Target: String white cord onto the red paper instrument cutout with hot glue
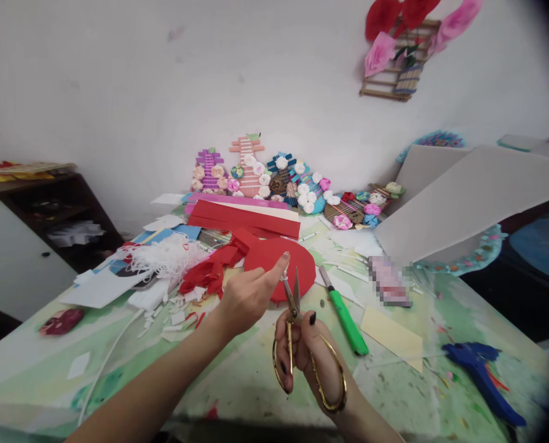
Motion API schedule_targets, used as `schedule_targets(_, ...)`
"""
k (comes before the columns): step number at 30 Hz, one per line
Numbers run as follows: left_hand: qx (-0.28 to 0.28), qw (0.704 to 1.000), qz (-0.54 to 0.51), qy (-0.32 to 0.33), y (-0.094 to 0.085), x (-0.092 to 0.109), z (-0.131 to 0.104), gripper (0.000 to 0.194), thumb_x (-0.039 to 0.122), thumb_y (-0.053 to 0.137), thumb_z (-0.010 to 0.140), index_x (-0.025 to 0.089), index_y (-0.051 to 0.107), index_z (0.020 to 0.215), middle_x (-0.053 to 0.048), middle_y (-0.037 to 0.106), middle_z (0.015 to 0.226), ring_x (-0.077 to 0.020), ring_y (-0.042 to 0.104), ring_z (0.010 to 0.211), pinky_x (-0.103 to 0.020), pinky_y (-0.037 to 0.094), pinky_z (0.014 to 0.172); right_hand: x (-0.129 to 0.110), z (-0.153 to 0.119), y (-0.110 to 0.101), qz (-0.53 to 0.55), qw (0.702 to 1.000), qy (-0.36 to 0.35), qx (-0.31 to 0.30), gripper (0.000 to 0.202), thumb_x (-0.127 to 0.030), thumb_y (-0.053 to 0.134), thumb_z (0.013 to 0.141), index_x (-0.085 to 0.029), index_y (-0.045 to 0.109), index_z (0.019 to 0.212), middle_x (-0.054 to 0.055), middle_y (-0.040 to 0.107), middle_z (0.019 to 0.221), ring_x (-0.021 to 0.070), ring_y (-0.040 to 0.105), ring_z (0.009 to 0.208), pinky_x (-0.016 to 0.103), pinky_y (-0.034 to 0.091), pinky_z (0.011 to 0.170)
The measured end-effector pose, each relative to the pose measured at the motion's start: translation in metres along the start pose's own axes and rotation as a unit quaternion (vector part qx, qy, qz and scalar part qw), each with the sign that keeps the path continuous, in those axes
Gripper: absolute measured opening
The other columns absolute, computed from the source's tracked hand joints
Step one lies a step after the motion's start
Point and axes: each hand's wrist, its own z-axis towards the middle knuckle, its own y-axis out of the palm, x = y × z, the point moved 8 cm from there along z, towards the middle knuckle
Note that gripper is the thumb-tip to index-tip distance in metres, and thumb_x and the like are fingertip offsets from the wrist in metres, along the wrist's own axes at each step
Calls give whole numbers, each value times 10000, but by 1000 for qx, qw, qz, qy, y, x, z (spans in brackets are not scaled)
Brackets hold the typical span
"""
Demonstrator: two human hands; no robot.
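My right hand [318,351] holds a pair of gold-handled scissors [294,301], its fingers through the loops. The blades point away from me and stand slightly apart. Close beside the blade tips is my left hand [251,292], with the index finger stretched forward and the other fingers curled under. A tiny white bit shows between that fingertip and the left blade; what it is cannot be made out. My left thumb is hidden. Beyond both hands a flat red round piece [302,258] lies on the table, partly covered by my left hand and the blades.
Right of the scissors lies a green utility knife [348,320], then a cream paper piece [391,338] and a blue glue gun [481,375]. Red scraps [209,271] and tangled white string [168,258] are on the left. Decorated stick crafts [249,172] line the wall; a grey board [477,197] leans at right.
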Motion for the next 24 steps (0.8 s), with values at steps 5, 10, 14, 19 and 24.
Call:
schedule_targets(5, 2, 1000, -1, -12, 2, -1, -3, 392, 145, 510, 906, 104, 465, 1292, -61, 690, 773, -119, 612, 604, -211, 460, 587, -3, 4, 0, -7, 1000, -10, 7, 496, -634, 396, 875, -148, 495, 857, -38, 474, 482, 87, 451, 361, 193, 352, 378)
schedule_targets(10, 28, 994, -49, -97, 1, -6, 0, 155, 166, 460, 933, 121, 533, 1062, -118, 692, 996, -99, 655, 630, -182, 486, 573, -4, 8, 0, -44, 999, -28, 3, 515, -666, 448, 834, -153, 482, 802, -59, 440, 479, 58, 408, 337, 176, 331, 361)
schedule_targets(14, 21, 980, -128, -150, 0, -7, 5, 208, 155, 406, 945, 125, 457, 1144, -68, 704, 872, -109, 689, 702, -173, 524, 627, -4, 10, 0, -27, 998, -48, -3, 514, -666, 493, 810, -154, 491, 778, -65, 425, 479, 47, 395, 339, 158, 303, 346)
schedule_targets(19, 34, 970, -165, -176, -4, -8, 6, 186, 112, 409, 922, 143, 464, 1097, -40, 700, 861, -99, 701, 763, -145, 540, 670, -3, 10, 4, 13, 998, -42, -34, 534, -688, 488, 795, -155, 504, 761, -65, 420, 470, 45, 372, 320, 161, 300, 332)
schedule_targets(24, 47, 978, -117, -164, -11, -6, 10, 107, 100, 435, 898, 154, 525, 917, -6, 684, 741, -84, 669, 633, -135, 494, 581, -5, 10, 7, 18, 998, -48, -39, 529, -683, 501, 789, -155, 515, 766, -70, 405, 460, 47, 363, 322, 162, 297, 342)
